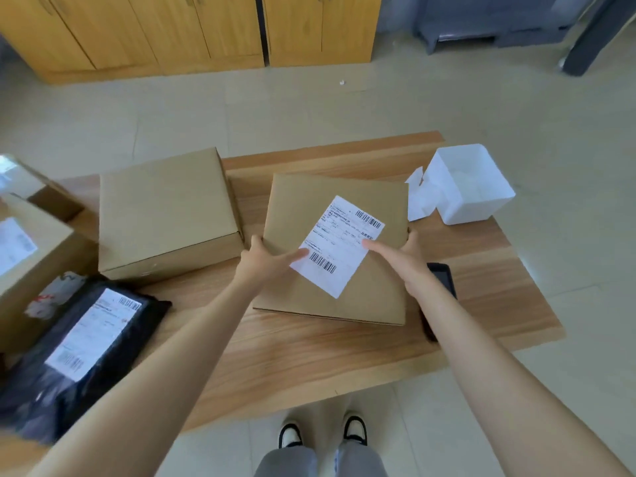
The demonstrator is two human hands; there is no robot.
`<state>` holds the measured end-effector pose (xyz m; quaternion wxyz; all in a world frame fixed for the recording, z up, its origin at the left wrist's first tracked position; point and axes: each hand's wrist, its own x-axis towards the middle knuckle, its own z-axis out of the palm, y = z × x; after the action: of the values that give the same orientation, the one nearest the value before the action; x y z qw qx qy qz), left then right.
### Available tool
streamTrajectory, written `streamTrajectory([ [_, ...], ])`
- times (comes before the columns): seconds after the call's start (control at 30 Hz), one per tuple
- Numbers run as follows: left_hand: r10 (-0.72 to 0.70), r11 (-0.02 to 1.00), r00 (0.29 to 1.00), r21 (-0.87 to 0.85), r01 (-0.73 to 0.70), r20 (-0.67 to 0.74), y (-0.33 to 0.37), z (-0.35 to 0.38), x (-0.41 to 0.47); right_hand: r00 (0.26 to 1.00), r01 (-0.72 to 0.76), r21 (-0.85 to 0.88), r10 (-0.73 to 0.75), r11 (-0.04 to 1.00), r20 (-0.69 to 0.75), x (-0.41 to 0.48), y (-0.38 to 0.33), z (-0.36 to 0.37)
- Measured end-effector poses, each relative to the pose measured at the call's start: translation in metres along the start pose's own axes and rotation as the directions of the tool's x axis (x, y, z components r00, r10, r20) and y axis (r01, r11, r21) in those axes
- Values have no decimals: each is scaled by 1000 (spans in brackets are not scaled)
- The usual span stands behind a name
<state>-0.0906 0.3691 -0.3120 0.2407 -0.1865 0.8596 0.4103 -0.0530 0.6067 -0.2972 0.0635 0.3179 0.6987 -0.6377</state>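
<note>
A flat cardboard box (347, 304) lies on the wooden table (309, 356) in front of me, with a white shipping label (339, 246) on its top. My left hand (265, 259) holds the box's left edge, thumb up along the side and forefinger laid on the label's lower left corner. My right hand (402, 256) holds the box's right edge, its forefinger stretched onto the label's right side. Both forefingers press the label flat against the cardboard.
A second closed cardboard box (165, 208) sits to the left. A black mailer bag (79, 349) with a label lies at the near left beside more cartons (31, 256). A white open box (471, 184) stands at the far right. A black phone (444, 277) lies under my right wrist.
</note>
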Motion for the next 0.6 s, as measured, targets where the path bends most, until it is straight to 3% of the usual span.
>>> streamTrajectory([
  [0.13,-115,989,991,-100,108,-64,-22,14,-9,993,10,-138,7,990,120,31,-8,13],
  [0.3,-202,975,973,-121,189,-112,-33,18,-3,973,-41,-168,78,985,219,53,0,26],
  [0.6,-246,949,963,-230,216,-112,-37,28,-1,967,-53,-220,105,974,231,65,16,27],
])
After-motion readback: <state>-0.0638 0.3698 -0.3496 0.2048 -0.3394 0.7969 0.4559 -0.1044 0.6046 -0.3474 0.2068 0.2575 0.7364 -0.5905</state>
